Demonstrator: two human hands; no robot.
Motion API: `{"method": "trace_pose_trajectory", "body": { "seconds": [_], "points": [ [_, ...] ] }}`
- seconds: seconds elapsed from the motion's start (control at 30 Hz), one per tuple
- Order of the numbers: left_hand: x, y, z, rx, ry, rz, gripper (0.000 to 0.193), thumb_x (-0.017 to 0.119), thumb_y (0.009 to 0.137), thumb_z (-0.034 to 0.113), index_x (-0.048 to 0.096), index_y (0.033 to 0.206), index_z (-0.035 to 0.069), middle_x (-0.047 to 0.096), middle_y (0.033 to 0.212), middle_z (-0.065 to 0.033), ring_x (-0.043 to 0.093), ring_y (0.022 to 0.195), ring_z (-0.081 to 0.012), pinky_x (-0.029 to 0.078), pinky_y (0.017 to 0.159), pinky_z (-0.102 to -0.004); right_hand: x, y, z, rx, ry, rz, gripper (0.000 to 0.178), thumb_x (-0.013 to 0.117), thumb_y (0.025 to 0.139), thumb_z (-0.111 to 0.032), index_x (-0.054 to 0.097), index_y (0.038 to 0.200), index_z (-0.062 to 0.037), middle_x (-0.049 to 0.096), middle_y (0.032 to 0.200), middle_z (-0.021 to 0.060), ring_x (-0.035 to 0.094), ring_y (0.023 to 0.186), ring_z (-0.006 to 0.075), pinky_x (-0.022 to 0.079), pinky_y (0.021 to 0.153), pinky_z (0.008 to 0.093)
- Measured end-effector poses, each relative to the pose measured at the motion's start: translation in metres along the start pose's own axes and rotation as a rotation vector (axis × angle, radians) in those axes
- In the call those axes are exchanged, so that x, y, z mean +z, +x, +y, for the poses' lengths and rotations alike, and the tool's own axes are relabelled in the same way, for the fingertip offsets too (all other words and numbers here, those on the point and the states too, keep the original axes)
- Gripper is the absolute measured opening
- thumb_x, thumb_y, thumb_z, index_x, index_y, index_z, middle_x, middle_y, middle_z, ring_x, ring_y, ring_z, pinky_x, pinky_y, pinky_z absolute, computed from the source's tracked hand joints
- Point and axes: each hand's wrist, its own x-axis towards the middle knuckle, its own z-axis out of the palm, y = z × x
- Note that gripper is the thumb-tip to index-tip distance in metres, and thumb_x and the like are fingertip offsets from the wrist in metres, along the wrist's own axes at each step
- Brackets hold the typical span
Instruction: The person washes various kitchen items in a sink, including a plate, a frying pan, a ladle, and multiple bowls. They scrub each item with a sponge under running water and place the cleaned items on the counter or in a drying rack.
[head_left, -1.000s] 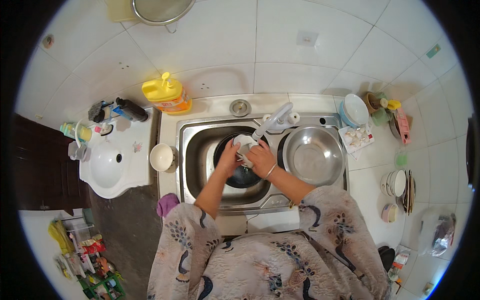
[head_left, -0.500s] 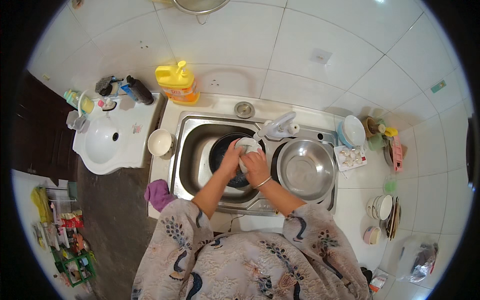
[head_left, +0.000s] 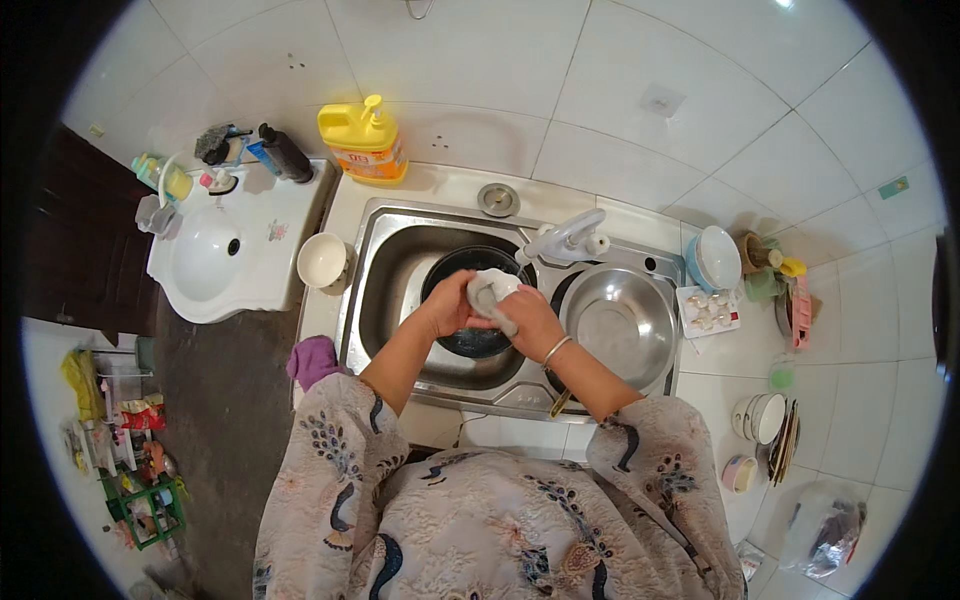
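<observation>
Over the left basin of a steel double sink [head_left: 385, 250], my left hand [head_left: 448, 305] and my right hand [head_left: 530, 318] are both closed on a small white dish [head_left: 492, 286] held between them. A grey strip, maybe a cloth or scrubber, lies across the dish under my right fingers. Below the hands sits a dark round pan [head_left: 478, 340] in the left basin. The white tap [head_left: 565, 240] points down just above the dish. A bangle circles my right wrist.
A steel bowl [head_left: 620, 325] fills the right basin. A white bowl [head_left: 322, 262] stands on the counter left of the sink, a yellow detergent bottle [head_left: 365, 140] behind it, a white washbasin [head_left: 215, 255] further left. Stacked dishes [head_left: 715, 258] and cups crowd the right counter.
The view has shifted so the sink sits higher and nearer. My hands stay together on the white dish over the left basin, turning it slightly.
</observation>
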Motion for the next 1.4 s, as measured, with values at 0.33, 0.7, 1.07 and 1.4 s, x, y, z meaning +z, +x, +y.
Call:
{"method": "trace_pose_trajectory", "body": {
  "seconds": [0.33, 0.7, 1.07, 1.4],
  "points": [
    [0.025, -0.014, -0.022, 0.428, -0.297, -0.067, 0.031, 0.045, 0.090, 0.021, 0.047, 0.118, 0.008, 0.056, 0.112, -0.0044, 0.053, 0.103, -0.0178, 0.043, 0.087, -0.0330, 0.011, 0.032, 0.021, 0.891, 1.691, 0.488, 0.033, 0.048, 0.090, -0.025, 0.047, 0.115, -0.0023, 0.056, 0.110, 0.0102, 0.056, 0.099, 0.0233, 0.046, 0.086, 0.0376],
    [0.017, 0.023, -0.044, 0.422, 0.210, 0.205, 0.022, 0.047, 0.087, 0.006, 0.053, 0.108, 0.001, 0.058, 0.097, -0.0028, 0.054, 0.083, -0.0112, 0.043, 0.073, -0.0258, 0.006, 0.039, 0.003, 0.028, -0.122, 0.272, 0.026, 0.055, 0.082, -0.021, 0.058, 0.101, -0.0036, 0.057, 0.105, 0.0093, 0.050, 0.100, 0.0176, 0.038, 0.087, 0.0299],
    [0.032, 0.037, -0.028, 0.414, 0.009, 0.174, 0.021, 0.045, 0.088, 0.010, 0.053, 0.106, 0.004, 0.058, 0.100, -0.0055, 0.056, 0.090, -0.0158, 0.045, 0.079, -0.0276, 0.006, 0.038, 0.000, 0.170, 0.059, 0.394, 0.033, 0.051, 0.083, -0.018, 0.054, 0.114, -0.0070, 0.044, 0.123, 0.0192, 0.040, 0.113, 0.0315, 0.031, 0.097, 0.0392],
    [0.016, 0.035, -0.033, 0.466, -0.713, 0.100, 0.028, 0.042, 0.091, 0.017, 0.047, 0.115, 0.003, 0.053, 0.116, -0.0122, 0.050, 0.110, -0.0237, 0.039, 0.095, -0.0378, 0.039, 0.013, -0.001, 0.332, 0.395, 0.660, 0.043, 0.046, 0.087, -0.015, 0.040, 0.127, 0.0004, 0.026, 0.137, 0.0212, 0.028, 0.124, 0.0354, 0.020, 0.104, 0.0396]
  ]
}}
